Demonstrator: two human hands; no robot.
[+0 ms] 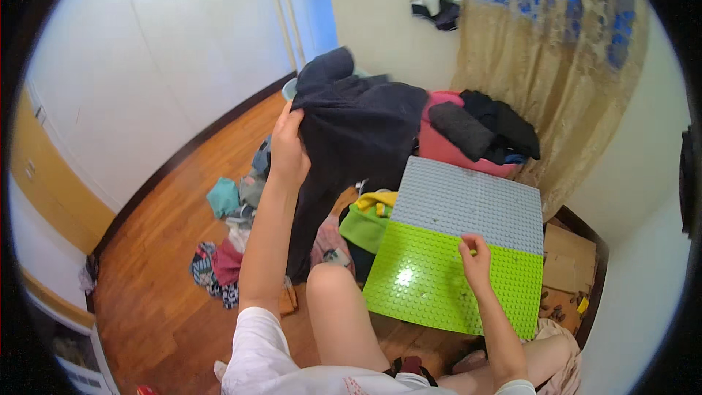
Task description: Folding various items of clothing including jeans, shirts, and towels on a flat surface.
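My left hand (291,150) is raised and closed on the edge of a dark garment (358,121), which spreads to the right and hangs down towards the floor. Whether it is trousers or a top, I cannot tell. Over the green half of a studded building-brick tabletop (431,278), my right hand (476,257) has its fingers curled in towards the thumb, with nothing visible in them. Beyond the tabletop's grey half stands a pink tub (439,145) heaped with dark clothes (504,128). One rolled dark grey cloth (461,130) lies on its near side.
Clothes lie in piles on the wooden floor (153,285), among them a teal cloth (224,198), a dark red one (227,261) and a green one (363,228). Beige curtains (526,73) hang at the back right. A cardboard box (569,256) stands right of the tabletop.
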